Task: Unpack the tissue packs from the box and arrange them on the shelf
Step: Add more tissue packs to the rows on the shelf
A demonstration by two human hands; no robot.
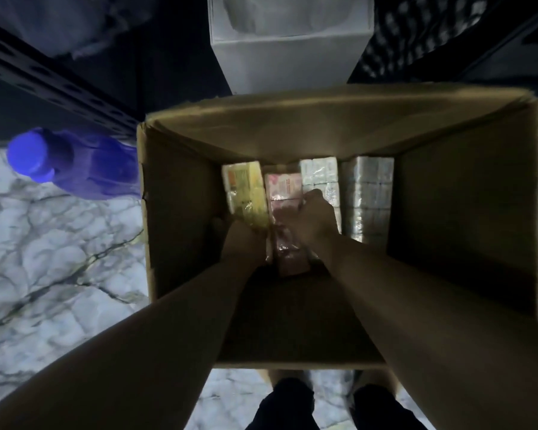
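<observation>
Dim room, seemingly marble-patterned floor (53, 259).

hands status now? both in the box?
Left hand: grip on the yellow tissue pack.
Right hand: grip on the pink tissue pack.

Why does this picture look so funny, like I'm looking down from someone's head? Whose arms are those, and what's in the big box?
There is no robot here, just a person. A small camera sits on their head and looks down, so you see their two arms reaching away from you, and their dark feet at the bottom edge. The big brown box stands open on a marbled floor. Inside are tissue packs. The left hand holds a yellow pack. The right hand has its grip on a pink pack. Behind them stand white packs, not yet touched. Beside the box lies a blue bottle. At the top is a white box next to a dark shelf rail.
</observation>
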